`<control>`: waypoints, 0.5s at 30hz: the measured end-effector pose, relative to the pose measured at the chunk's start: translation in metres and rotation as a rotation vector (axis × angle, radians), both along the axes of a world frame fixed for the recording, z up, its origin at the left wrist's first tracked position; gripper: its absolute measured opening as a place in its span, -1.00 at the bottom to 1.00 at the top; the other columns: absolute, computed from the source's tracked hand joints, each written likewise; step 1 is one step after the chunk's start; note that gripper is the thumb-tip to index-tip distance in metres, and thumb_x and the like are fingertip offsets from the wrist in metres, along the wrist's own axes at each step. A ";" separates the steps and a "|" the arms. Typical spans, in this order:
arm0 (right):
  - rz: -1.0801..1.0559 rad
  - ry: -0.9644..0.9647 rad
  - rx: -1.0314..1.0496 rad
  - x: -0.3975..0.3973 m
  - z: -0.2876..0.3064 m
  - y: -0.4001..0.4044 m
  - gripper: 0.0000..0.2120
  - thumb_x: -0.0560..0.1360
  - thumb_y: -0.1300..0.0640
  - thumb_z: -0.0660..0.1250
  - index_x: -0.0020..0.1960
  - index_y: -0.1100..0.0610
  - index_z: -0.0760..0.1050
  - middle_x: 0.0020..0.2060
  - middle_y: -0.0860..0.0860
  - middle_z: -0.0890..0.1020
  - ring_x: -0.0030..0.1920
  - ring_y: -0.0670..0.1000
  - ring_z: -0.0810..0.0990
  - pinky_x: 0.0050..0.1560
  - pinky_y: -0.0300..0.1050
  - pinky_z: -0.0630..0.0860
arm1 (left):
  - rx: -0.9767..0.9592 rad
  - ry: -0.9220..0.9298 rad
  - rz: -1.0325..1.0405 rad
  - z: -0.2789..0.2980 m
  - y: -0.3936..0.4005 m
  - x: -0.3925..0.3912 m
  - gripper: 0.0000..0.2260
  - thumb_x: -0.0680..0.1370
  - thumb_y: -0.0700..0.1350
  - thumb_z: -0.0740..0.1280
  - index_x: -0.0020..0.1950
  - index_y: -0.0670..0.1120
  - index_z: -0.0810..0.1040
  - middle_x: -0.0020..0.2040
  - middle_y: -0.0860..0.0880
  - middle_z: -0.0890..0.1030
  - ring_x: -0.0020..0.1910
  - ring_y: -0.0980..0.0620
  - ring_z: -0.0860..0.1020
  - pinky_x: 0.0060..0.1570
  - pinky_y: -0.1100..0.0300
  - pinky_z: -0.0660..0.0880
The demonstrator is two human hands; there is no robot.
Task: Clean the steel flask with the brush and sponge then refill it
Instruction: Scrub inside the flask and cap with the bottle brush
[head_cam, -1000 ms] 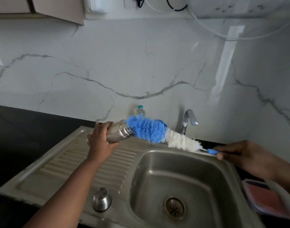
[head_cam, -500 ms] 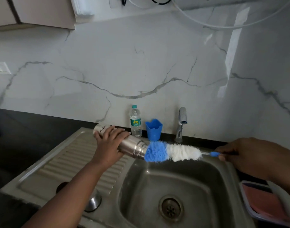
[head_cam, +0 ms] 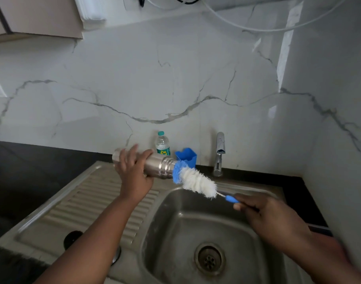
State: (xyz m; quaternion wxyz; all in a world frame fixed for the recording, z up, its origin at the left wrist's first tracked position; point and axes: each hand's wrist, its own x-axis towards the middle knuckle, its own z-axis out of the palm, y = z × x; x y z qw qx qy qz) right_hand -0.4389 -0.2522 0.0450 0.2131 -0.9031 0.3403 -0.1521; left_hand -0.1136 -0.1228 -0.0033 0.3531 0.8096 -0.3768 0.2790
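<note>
The steel flask (head_cam: 162, 167) lies on its side in the air above the sink's drainboard, mouth pointing right. My left hand (head_cam: 132, 173) grips its body from the front. A bottle brush (head_cam: 196, 181) with blue and white bristles is pushed into the mouth; only a rim of blue shows, while the white part sticks out. My right hand (head_cam: 263, 216) grips the brush's blue handle over the basin. No sponge is clearly visible.
The steel sink basin (head_cam: 247, 238) with its drain lies below my hands, the ribbed drainboard (head_cam: 97, 201) to the left. A tap (head_cam: 219, 154), a blue cup (head_cam: 186, 157) and a small plastic water bottle (head_cam: 162, 144) stand at the back against the marble wall.
The brush has gone deeper into the flask: most of the blue bristles are now inside. My right hand moved left toward the flask, and the view shifted.
</note>
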 end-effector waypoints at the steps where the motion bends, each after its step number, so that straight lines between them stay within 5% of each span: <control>1: 0.018 -0.051 0.030 0.002 0.001 0.001 -0.73 0.52 -0.22 0.25 -0.05 -0.64 0.29 0.03 -0.27 0.66 0.01 -0.19 0.62 -0.04 -0.21 0.55 | -0.151 0.107 0.037 -0.003 -0.005 -0.003 -0.21 0.25 -0.35 0.50 0.40 0.09 0.36 0.51 -0.19 0.25 0.51 -0.29 0.13 0.42 -0.31 0.18; 3: 0.046 -0.152 0.031 0.002 0.000 0.003 -0.68 0.52 -0.20 0.26 -0.10 -0.68 0.26 0.00 -0.27 0.67 -0.01 -0.19 0.63 -0.04 -0.20 0.56 | -0.671 0.678 0.008 0.007 -0.014 -0.013 -0.41 0.46 -0.38 0.33 0.45 -0.04 0.34 0.46 -0.20 0.29 0.43 -0.22 0.30 0.40 -0.17 0.31; 5: 0.053 -0.175 0.016 0.000 0.004 0.006 -0.71 0.54 -0.21 0.22 -0.06 -0.68 0.29 0.06 -0.27 0.65 0.04 -0.18 0.62 -0.07 -0.24 0.52 | -1.055 1.351 -0.242 0.023 -0.011 -0.022 -0.61 0.44 -0.41 0.12 0.22 -0.13 0.42 0.10 -0.14 0.53 0.06 -0.14 0.53 0.10 -0.13 0.50; 6: 0.050 -0.132 -0.045 -0.002 0.006 0.008 -0.74 0.55 -0.22 0.19 0.03 -0.65 0.30 0.12 -0.30 0.62 0.10 -0.18 0.59 -0.11 -0.29 0.46 | -1.151 1.523 -0.348 0.027 -0.007 -0.023 -0.67 0.38 -0.37 0.11 0.09 -0.18 0.45 -0.05 -0.13 0.55 -0.06 -0.11 0.55 0.00 -0.08 0.51; 9: 0.055 0.004 -0.413 -0.005 0.000 0.009 -0.64 0.49 -0.18 0.34 0.21 -0.52 0.36 0.05 -0.34 0.60 0.01 -0.25 0.61 -0.28 -0.35 0.23 | -1.287 1.555 -0.542 0.043 -0.002 -0.030 -0.81 0.55 -0.13 0.22 0.11 -0.13 0.51 -0.11 -0.15 0.66 -0.07 -0.15 0.64 0.02 -0.14 0.56; 12: 0.064 0.083 -0.381 -0.001 0.000 0.016 -0.65 0.46 -0.13 0.40 0.19 -0.43 0.46 -0.14 -0.27 0.63 -0.19 -0.20 0.64 -0.34 -0.31 0.25 | -1.176 1.574 -0.447 0.049 -0.010 -0.039 -0.61 0.51 0.12 0.42 0.17 -0.11 0.47 0.01 -0.20 0.64 0.00 -0.21 0.64 0.07 -0.26 0.55; 15: 0.101 -0.050 0.666 0.007 -0.012 0.018 -0.80 0.58 -0.06 0.28 0.13 -0.19 0.62 -0.45 -0.11 0.41 -0.52 -0.14 0.31 -0.47 -0.24 0.19 | -1.135 1.557 -0.384 0.057 -0.011 -0.038 -0.60 0.50 0.01 0.46 0.23 -0.14 0.46 -0.01 -0.17 0.61 -0.02 -0.17 0.62 0.06 -0.21 0.55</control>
